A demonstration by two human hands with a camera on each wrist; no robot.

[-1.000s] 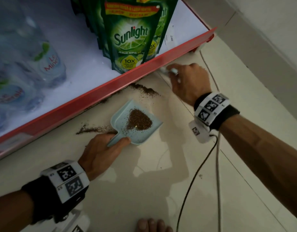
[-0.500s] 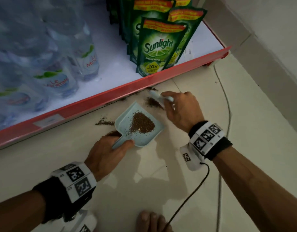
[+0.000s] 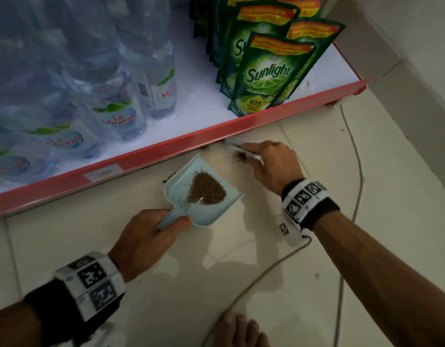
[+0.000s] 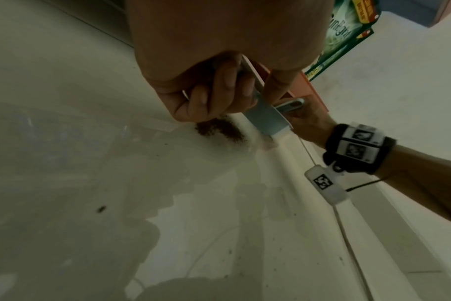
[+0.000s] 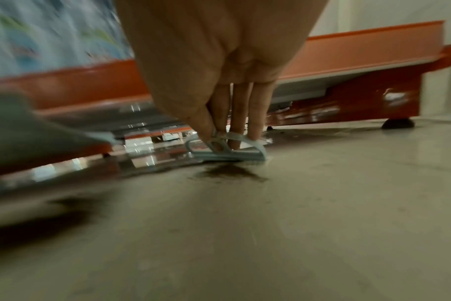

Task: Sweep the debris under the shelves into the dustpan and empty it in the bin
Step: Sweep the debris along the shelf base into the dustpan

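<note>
A pale blue dustpan [image 3: 178, 194] lies on the tiled floor below the red shelf edge [image 3: 166, 146], with a heap of brown debris [image 3: 206, 190] in its pan. My left hand [image 3: 146, 236] grips its handle [image 4: 264, 116]. My right hand [image 3: 271, 161] holds a small pale blue brush [image 3: 237, 146] with its head at the shelf's foot [image 5: 227, 152]. A small patch of brown debris [image 3: 240, 156] lies on the floor by the brush [image 5: 227, 173]. More crumbs [image 3: 167, 177] sit left of the pan [image 4: 219, 130].
Water bottles [image 3: 118, 113] and green Sunlight pouches [image 3: 269, 73] stand on the low shelf. A thin cable [image 3: 351, 151] runs over the floor at the right, near the wall [image 3: 404, 46]. My bare toes [image 3: 241, 329] show at the bottom edge.
My right hand drew the brush in from the right along the shelf's foot toward the dustpan, dragging debris with it. The dustpan stayed under my left hand.
</note>
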